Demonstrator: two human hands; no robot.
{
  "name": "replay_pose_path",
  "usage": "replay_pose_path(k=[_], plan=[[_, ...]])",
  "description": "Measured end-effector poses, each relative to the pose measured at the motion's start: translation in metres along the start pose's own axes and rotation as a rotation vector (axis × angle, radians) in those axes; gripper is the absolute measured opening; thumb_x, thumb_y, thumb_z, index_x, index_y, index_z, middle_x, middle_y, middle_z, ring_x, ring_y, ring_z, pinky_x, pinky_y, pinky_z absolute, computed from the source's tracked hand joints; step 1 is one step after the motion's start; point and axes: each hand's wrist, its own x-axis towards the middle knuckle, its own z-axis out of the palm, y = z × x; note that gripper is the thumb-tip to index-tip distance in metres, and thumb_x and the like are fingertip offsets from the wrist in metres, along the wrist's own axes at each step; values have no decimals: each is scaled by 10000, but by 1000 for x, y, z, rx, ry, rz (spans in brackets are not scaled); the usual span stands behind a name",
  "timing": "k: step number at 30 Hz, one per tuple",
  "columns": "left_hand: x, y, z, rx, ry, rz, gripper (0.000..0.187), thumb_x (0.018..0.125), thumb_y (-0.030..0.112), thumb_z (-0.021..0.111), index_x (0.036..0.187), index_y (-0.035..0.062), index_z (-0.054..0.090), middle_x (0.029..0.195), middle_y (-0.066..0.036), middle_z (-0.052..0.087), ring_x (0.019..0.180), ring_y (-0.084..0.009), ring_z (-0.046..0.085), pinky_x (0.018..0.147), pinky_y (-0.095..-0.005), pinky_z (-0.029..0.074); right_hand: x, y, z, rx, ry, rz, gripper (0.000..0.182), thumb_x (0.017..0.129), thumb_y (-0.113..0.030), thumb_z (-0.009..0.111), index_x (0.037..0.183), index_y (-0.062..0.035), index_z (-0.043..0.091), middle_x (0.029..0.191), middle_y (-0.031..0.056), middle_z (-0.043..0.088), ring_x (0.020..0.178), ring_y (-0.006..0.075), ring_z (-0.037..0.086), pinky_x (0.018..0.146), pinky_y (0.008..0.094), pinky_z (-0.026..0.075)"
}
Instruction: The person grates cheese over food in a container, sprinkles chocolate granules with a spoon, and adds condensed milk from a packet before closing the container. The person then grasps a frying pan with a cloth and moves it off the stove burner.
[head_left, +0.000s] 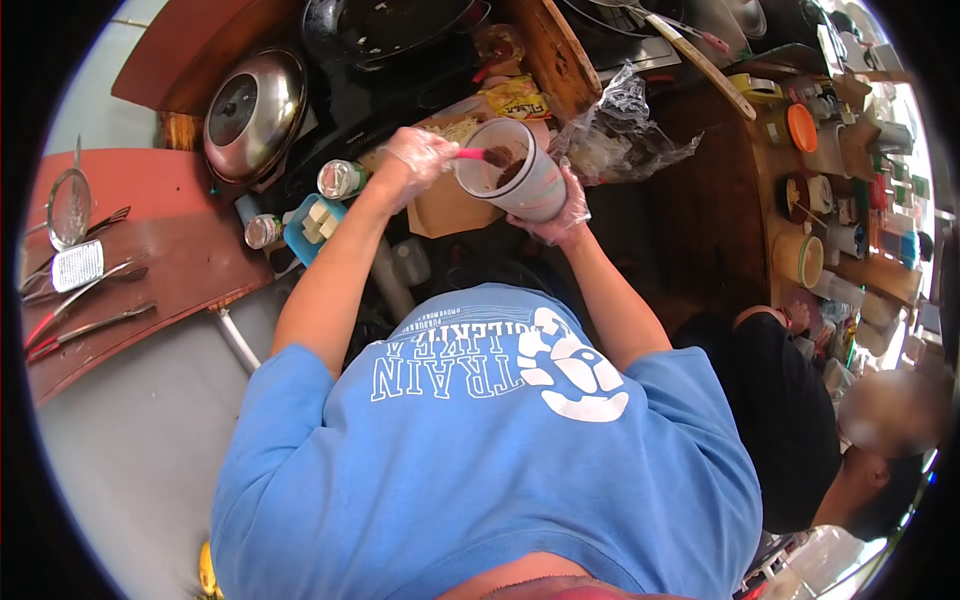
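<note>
My left hand (418,157), in a clear plastic glove, is closed on a pink-handled spoon (470,154). The spoon's far end reaches into the mouth of a tall translucent cup (540,188), where brown matter (512,170) sits at the spoon tip and against the inner wall. My right hand (563,212), also gloved, wraps round the cup's side and holds it tilted toward me. Behind and below the cup is an open brown cardboard box (440,208). A crumpled clear plastic bag (625,125) lies just beyond my right hand.
A lidded metal pan (255,115) and a dark frying pan (385,30) stand on the far left and ahead. Jars (342,179) and a blue tub (300,235) are near my left forearm. Crowded shelves (800,255) and a person in black (775,420) are to the right.
</note>
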Motion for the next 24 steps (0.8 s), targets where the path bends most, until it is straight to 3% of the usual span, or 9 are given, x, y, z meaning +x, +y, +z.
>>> replay_pose_path(k=[7, 9, 10, 11, 16, 24], plan=[[31, -33, -31, -139, 152, 30, 220, 893, 217, 743, 861, 2, 711, 689, -24, 630, 585, -107, 512, 550, -298, 436, 1, -1, -8, 80, 108, -45, 760, 836, -678, 558, 1420, -198, 490, 1461, 154, 474, 1324, 452, 415, 1054, 688, 278], [62, -74, -26, 87, 258, 178, 264, 883, 259, 744, 887, -4, 721, 752, -95, 692, 641, -183, 607, 630, -338, 493, -7, -1, -13, 47, 132, -72, 764, 836, -678, 560, 1425, -196, 483, 1474, 154, 458, 1331, 451, 406, 1054, 689, 278], [85, -100, -20, 216, 331, 151, 300, 877, 305, 733, 934, 11, 740, 861, -165, 732, 770, -288, 696, 726, -378, 530, -11, -1, -16, 50, 134, -75, 764, 836, -678, 560, 1425, -196, 483, 1474, 154, 458, 1331, 451, 406, 1054, 689, 278], [86, -101, -13, 311, 354, 169, 309, 863, 326, 727, 957, 33, 755, 939, -200, 727, 887, -366, 705, 796, -408, 540, -14, -1, -19, 40, 129, -72, 737, 844, -677, 545, 1418, -216, 491, 1479, 144, 454, 1332, 437, 406, 1041, 683, 289], [83, -91, 15, 441, 494, 210, 288, 839, 289, 723, 930, 18, 756, 939, -229, 709, 917, -400, 689, 830, -426, 543, -29, -1, -33, 44, 164, -73, 722, 850, -673, 533, 1421, -234, 492, 1493, 137, 443, 1345, 431, 395, 1039, 681, 287], [91, -90, 5, 402, 651, 290, 263, 861, 272, 692, 918, 23, 755, 902, -240, 704, 904, -408, 686, 811, -442, 539, -37, 3, -43, 94, 186, -94, 737, 846, -686, 537, 1397, -198, 509, 1448, 159, 482, 1313, 437, 427, 1019, 669, 326]])
